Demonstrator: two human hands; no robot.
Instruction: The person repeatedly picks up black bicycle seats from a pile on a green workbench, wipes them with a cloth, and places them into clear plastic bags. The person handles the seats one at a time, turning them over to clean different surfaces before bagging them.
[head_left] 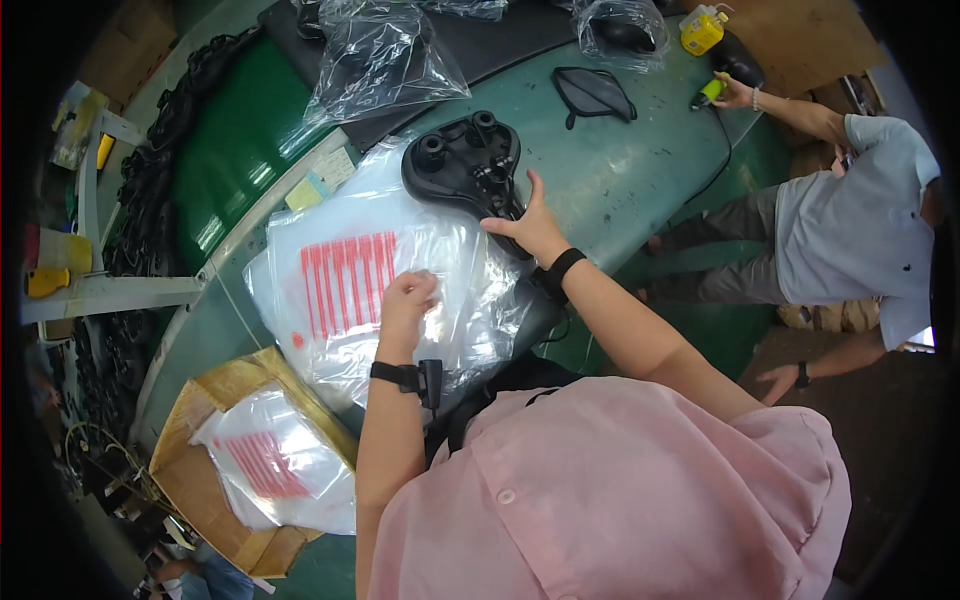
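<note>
Green table runs across your frame, upper right down to lower left. Co-worker stands at the right edge, an arm reaching over the table corner. Clear bag stack, printed red, fills centre-left; cardboard box with more bags sits lower left. Clear-wrapped items crowd the top. Black saddle, posts up, is upper centre, overlapping the stack's upper right; can't tell if it rests there. Your right hand has its narrow end, thumb and fingers spread around it. Your left hand is over the stack, fingers curled; can't tell if it pinches a bag. Black pouch lies upper right of the saddle, yellow bottle beyond.
</note>
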